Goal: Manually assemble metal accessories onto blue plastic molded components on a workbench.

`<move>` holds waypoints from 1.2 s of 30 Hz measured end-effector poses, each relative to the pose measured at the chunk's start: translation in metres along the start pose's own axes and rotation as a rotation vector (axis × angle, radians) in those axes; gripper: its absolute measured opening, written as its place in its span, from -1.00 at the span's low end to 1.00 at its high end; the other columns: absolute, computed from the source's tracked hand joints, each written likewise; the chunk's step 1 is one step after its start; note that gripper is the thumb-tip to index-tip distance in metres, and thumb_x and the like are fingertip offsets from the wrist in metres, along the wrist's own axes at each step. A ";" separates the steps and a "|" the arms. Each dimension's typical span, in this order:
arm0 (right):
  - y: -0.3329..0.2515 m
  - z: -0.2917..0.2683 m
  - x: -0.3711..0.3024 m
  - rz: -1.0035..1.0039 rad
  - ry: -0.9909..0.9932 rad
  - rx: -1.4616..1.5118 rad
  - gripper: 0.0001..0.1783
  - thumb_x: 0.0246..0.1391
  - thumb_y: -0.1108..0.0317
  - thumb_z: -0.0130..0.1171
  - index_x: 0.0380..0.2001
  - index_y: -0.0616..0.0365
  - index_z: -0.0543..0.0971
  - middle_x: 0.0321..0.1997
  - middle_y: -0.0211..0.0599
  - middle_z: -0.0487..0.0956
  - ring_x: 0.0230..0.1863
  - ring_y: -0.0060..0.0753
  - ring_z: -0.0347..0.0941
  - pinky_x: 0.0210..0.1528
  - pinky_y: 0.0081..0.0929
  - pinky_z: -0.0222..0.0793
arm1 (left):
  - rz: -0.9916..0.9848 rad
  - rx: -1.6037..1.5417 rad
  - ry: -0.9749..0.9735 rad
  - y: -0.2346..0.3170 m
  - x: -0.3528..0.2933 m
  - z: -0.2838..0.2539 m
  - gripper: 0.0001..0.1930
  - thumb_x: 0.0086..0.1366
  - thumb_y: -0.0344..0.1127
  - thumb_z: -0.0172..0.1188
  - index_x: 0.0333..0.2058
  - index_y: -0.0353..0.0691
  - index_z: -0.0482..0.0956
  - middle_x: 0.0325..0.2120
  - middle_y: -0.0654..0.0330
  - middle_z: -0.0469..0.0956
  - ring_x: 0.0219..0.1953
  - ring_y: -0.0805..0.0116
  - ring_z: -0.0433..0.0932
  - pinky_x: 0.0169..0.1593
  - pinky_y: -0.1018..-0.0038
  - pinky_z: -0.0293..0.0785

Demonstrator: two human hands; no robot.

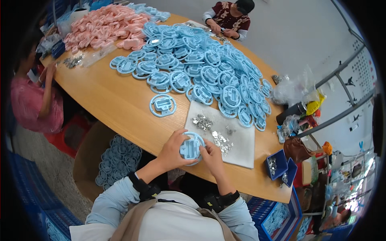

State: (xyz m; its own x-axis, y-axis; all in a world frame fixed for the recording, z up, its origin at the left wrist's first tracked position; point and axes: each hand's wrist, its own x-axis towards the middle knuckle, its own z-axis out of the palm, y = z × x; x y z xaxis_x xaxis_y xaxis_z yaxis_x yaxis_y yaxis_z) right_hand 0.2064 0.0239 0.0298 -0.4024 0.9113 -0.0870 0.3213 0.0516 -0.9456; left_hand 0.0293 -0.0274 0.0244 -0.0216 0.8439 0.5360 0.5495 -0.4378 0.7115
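Observation:
A round light-blue plastic part [190,149], with a ring around a moulded housing, is held up over the table's near edge. My left hand [173,149] is closed round its left side. At its right rim, the thumb and fingers of my right hand [212,158] are pinched together on the edge; any small piece between them is too small to see. Just beyond my hands lies a white board [243,150] with small silvery metal pieces [202,122] in loose heaps. One more blue part [163,105] lies alone to the left of the board.
A large pile of blue parts [201,60] covers the table's middle, with pink parts [106,26] behind. Blue bins [276,164] of metal pieces stand at right. A box of blue parts [116,162] sits below left. Co-workers sit at the left [36,96] and far side [229,18].

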 end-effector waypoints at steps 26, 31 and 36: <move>0.014 -0.042 0.008 -0.010 -0.007 -0.031 -0.69 0.10 0.27 0.11 -0.16 0.24 0.57 -0.38 -0.32 0.61 -0.46 -0.58 0.43 -0.37 -0.50 0.36 | -0.831 -0.957 -0.079 -0.013 0.019 -0.004 -0.71 0.19 -0.24 0.23 -0.19 -0.33 0.55 -0.36 0.20 0.59 -0.35 0.49 0.56 -0.28 0.55 0.52; 0.028 -0.092 0.064 -0.178 0.425 -0.702 -0.79 -0.05 0.31 0.17 -0.38 0.22 0.60 -0.44 -0.03 0.54 -0.40 0.00 0.47 -0.34 -0.22 0.35 | -0.813 -0.662 -0.180 -0.016 0.029 -0.002 -0.70 0.13 -0.24 0.29 -0.24 -0.34 0.57 -0.42 0.24 0.59 -0.38 0.56 0.53 -0.29 0.59 0.46; 0.039 -0.089 0.083 -0.138 0.420 -0.881 -0.80 -0.03 0.29 0.11 -0.51 0.21 0.55 -0.43 -0.10 0.50 -0.36 -0.01 0.47 -0.30 -0.17 0.37 | -0.503 -0.144 -0.047 -0.023 0.025 0.006 -0.66 0.07 -0.25 0.32 -0.28 -0.41 0.55 -0.44 0.13 0.57 -0.39 0.37 0.54 -0.27 0.49 0.45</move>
State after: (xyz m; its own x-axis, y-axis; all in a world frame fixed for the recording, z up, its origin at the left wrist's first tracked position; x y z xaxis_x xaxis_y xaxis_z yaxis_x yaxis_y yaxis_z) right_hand 0.2619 0.1377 0.0141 -0.2019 0.9366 0.2865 0.8869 0.2989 -0.3521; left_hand 0.0214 0.0053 0.0183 -0.2142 0.9723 0.0930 0.3601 -0.0099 0.9329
